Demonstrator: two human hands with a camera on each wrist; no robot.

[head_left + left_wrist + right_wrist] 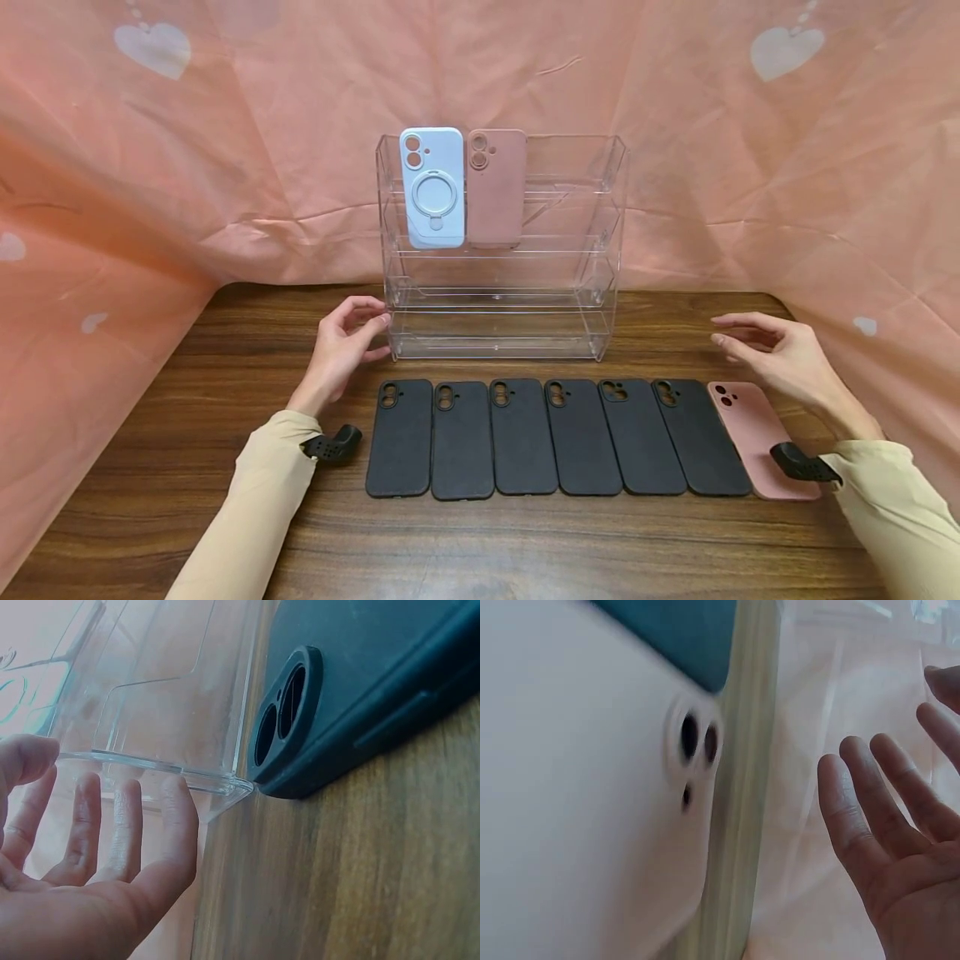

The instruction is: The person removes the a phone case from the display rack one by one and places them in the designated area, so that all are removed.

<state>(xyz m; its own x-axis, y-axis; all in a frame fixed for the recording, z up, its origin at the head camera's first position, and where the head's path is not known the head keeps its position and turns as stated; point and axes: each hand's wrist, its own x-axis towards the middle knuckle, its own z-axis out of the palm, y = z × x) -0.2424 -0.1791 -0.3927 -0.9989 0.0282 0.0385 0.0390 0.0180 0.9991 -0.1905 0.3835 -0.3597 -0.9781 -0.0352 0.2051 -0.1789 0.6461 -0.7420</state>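
A clear acrylic tiered rack (pixel 495 346) stands on the wooden table. My left hand (pixel 341 350) is at its lower left side, and in the left wrist view the loosely bent fingers (pixel 127 832) lie right along the rack's clear edge. On the rack's top tier lean a white phone case (pixel 447 154) with a ring and a pink phone case (pixel 498 187). Over the right end of a row of cases hovers my right hand (pixel 780 358), fingers relaxed and nothing between them. Just below it lies another pink phone case (pixel 757 442), partly covered by the black wrist camera.
Several black phone cases (pixel 522 442) lie side by side in front of the rack, camera holes toward it. Pink cloth (pixel 690 167) with white hearts hangs behind the table and at both sides. The rack's lower tiers show bare clear shelves.
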